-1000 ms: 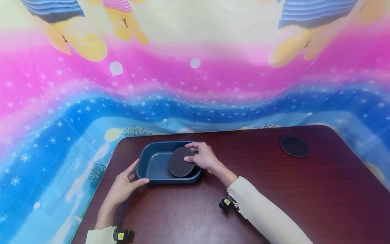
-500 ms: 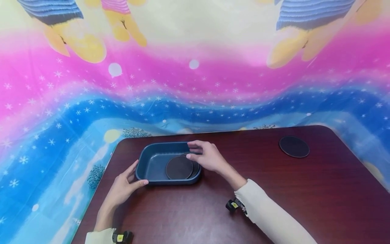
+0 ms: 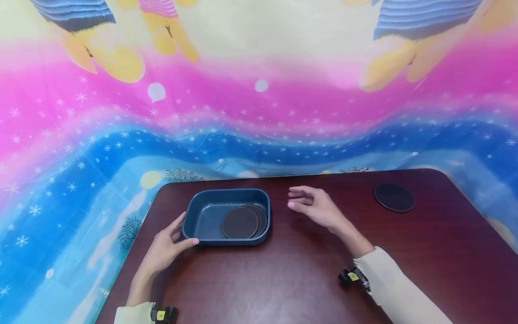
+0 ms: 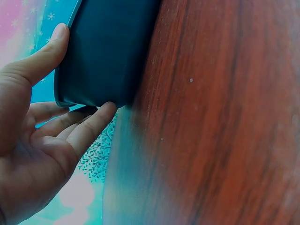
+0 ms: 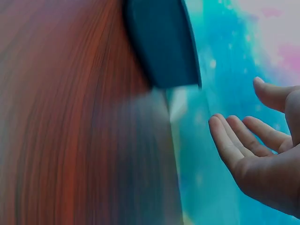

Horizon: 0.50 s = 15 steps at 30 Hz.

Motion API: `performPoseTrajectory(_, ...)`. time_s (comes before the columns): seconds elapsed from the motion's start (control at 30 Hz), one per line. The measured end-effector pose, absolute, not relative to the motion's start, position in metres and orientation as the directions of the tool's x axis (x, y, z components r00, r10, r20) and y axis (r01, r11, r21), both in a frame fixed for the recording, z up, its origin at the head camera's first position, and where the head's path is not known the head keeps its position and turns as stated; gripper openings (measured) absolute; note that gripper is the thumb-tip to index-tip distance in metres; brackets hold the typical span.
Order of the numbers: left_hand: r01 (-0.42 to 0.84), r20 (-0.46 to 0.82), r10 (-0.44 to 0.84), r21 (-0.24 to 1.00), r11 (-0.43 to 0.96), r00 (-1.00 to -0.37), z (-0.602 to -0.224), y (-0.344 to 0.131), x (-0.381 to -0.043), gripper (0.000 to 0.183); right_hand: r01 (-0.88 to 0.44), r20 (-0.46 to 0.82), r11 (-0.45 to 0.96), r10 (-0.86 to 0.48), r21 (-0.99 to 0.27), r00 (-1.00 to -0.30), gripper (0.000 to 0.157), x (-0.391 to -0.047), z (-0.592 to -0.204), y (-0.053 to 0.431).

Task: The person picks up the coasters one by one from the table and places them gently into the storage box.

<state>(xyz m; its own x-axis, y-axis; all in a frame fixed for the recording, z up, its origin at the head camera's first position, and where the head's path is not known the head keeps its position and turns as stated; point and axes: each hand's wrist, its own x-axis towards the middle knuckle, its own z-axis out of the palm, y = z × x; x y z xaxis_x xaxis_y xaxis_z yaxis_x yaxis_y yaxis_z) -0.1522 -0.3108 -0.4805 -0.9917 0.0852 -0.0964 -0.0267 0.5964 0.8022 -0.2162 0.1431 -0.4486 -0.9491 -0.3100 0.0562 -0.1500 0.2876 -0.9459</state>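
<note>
A deep dark blue rectangular tray (image 3: 202, 220) stands on the table. My left hand (image 3: 163, 249) holds its near left corner, thumb on the front rim and fingers along the left end; the left wrist view shows the thumb (image 4: 49, 51) at the rim and a fingertip low on the wall. Inside, at the right end, lies a round dark brown coaster (image 3: 239, 222), partly covering another coaster (image 3: 262, 219). Right of the tray, my right hand (image 3: 319, 209) hovers with bent, relaxed fingers and nothing in them. In the right wrist view, thumb and fingertips are well apart.
Another dark round coaster (image 3: 394, 196) lies flat near the far right corner of the reddish-brown table (image 3: 259, 288). A colourful printed cloth (image 3: 259, 126) hangs right behind the table. Each wrist carries a small black camera.
My right hand has let go of a coaster, which now lies on the other one in the tray, and has moved right, out past the rim. The left hand stays put.
</note>
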Motion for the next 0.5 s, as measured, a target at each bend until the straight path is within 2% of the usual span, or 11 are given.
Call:
performPoseTrajectory(0.27, -0.006, -0.073, 0.090, 0.809, 0.588, -0.993, -0.482, -0.311, -0.152, 0.100, -0.141, 0.047, 0.348, -0.265, -0.927, -0.963, 0.065, -0.222, -0.463, 0.208)
performPoseTrajectory(0.5, 0.012, -0.053, 0.093, 0.809, 0.588, -0.994, -0.483, -0.312, -0.151, 0.099, -0.144, 0.031, 0.473, -0.238, -0.870, -0.971, 0.074, -0.224, -0.473, 0.268)
